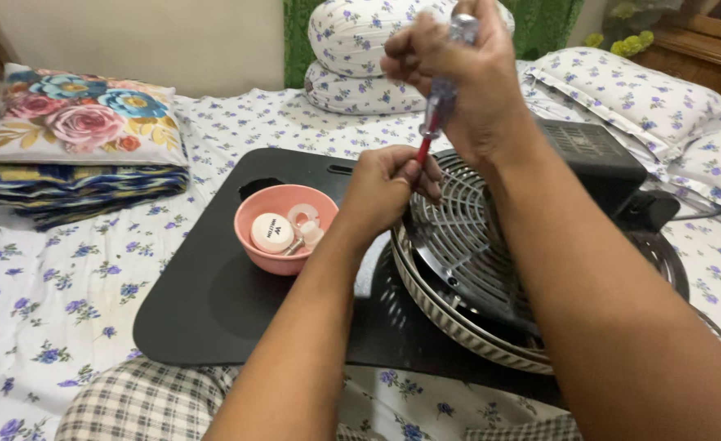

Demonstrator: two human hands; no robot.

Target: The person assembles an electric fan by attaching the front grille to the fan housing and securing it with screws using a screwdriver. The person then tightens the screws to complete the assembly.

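Note:
My right hand [458,77] grips the clear handle of a screwdriver [440,102] with a blue and red shaft, held upright above a grey fan grille [475,237]. My left hand [385,184] is closed around the lower end of the shaft at the grille's left rim, hiding the tip. The round grille lies tilted on a black lap tray [213,302]. A pink bowl [254,245] just left of my left hand holds a round white cap [271,232] and small pale parts.
The tray rests on a bed with a white sheet printed with blue flowers. A floral cushion on folded blankets [79,147] lies at the left. Pillows [352,57] are stacked behind. A black box [593,159] sits behind the grille. My checked trousers [140,400] show at the bottom.

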